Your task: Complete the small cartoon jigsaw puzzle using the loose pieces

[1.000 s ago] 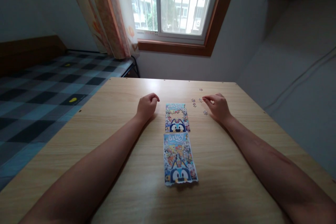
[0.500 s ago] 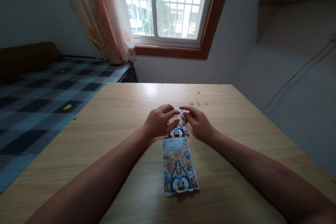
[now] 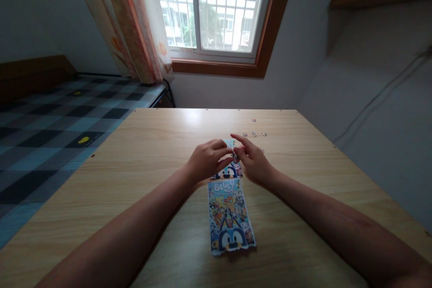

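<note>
Five loose pieces (image 3: pixel 254 134) lay between one and three o'clock from puzzle (image 3: pixel 227 173), on surface (image 3: pixel 162 144). I saw left hand (image 3: pixel 206 160) over puzzle's nine-o'clock side, fingers curved, narrow gap to thumb; right hand (image 3: pixel 254 160) at three o'clock, forefinger lifted from thumb. Couldn't tell whether either held anything. Printed sheet (image 3: pixel 230 216) lay at six o'clock, just beside puzzle.

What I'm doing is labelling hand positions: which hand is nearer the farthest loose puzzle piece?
The right hand. It sits on the near side of the farthest loose puzzle piece; the left hand is farther off, toward the near left.
</note>
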`<state>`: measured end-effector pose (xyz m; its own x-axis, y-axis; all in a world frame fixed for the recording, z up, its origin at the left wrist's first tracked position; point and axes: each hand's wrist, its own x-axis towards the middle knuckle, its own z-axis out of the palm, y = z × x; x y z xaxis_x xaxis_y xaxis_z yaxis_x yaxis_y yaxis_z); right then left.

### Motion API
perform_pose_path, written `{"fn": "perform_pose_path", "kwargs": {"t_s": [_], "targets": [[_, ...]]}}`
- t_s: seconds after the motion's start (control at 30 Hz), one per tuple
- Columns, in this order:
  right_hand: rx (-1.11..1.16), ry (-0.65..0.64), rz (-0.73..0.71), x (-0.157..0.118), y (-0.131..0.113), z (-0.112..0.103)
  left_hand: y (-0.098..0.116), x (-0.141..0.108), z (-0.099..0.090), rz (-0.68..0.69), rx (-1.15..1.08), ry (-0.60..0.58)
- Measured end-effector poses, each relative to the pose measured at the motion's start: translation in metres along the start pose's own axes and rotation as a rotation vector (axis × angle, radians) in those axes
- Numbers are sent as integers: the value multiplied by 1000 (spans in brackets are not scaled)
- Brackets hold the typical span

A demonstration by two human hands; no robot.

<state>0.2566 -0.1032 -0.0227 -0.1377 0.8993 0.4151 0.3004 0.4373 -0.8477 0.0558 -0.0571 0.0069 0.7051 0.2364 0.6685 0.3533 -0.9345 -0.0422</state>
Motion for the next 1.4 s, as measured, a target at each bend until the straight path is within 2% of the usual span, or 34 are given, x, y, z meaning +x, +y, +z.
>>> {"fn": "perform_pose_path", "kwargs": {"t_s": [0.23,0.37,0.57,0.73,0.87,0.97,1.17,1.4], "targets": [[-37,22,-22,1,2,-1,-5,-4,4,-29,-16,-38],[34,15,-13,2,5,-3,-7,-5,6,-63,0,-48],[166,-22,39,3,6,-6,-7,-6,8,-68,7,10],[149,-35,43,2,3,-5,-8,-6,8,-107,32,46],[83,17,41,2,1,-3,-6,-5,6,-128,37,22],[136,58,67,3,1,-2,-4,-4,4,-135,6,6],[285,25,151,4,1,0,-3,-4,2,-114,-24,-6],[282,-16,139,4,1,4,-5,-5,4,-114,-7,3]]}}
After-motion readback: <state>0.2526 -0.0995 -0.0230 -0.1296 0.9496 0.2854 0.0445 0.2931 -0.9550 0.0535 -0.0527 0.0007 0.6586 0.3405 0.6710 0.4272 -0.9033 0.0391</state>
